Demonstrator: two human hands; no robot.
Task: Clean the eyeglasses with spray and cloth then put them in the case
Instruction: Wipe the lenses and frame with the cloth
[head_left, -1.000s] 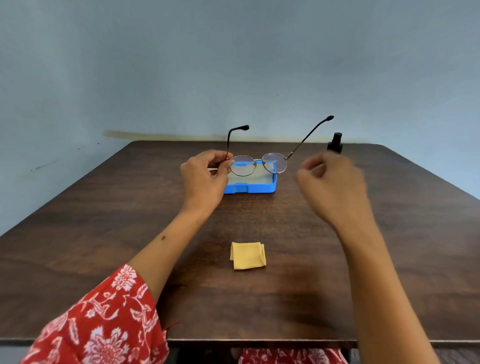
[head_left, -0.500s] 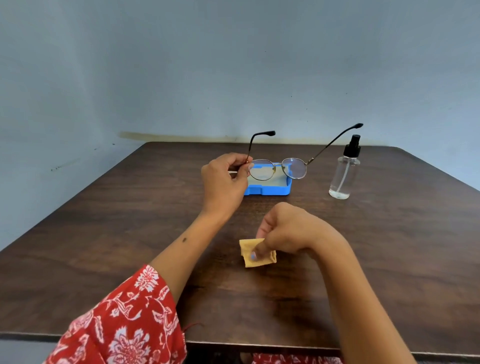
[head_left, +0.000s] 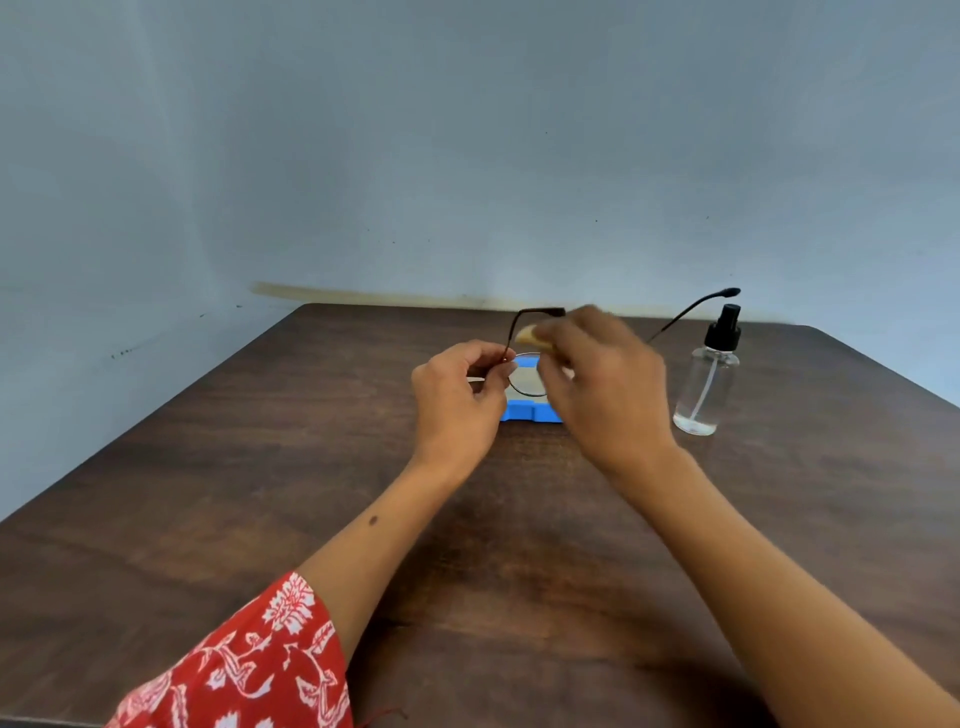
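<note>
Left fingers: my left hand (head_left: 457, 395) pinches the eyeglasses (head_left: 524, 374) at their left hinge, thumb and forefinger curled tight on the thin metal there.
Right fingers: my right hand (head_left: 605, 384) is curled round the yellow cloth (head_left: 529, 334), and only a small corner of it pokes out above my knuckles (the rest is hidden behind the hand, which is a little blurred).
Eyeglasses: they are held up off the table, just in front of the far case, temples open. The left lens shows between my two hands; the right lens is covered by my right hand. One temple arches up and over beside the cloth, the other runs out to the right, its tip above the spray bottle's cap in the view.
Cloth against lens: whether it touches the glass I cannot tell.
Case: the blue case (head_left: 522, 412) lies open on the table behind my hands, only its near left corner and a strip of pale lining showing.
Spray bottle: the clear spray bottle (head_left: 706, 387) with a black pump top stands upright to the right of the case, near my right hand but apart from it, a little liquid at the bottom.
Table: the dark wooden table (head_left: 260, 467) runs to a pale blue wall.
Sleeve: a red floral sleeve (head_left: 244, 670) covers my left upper arm, near left.
</note>
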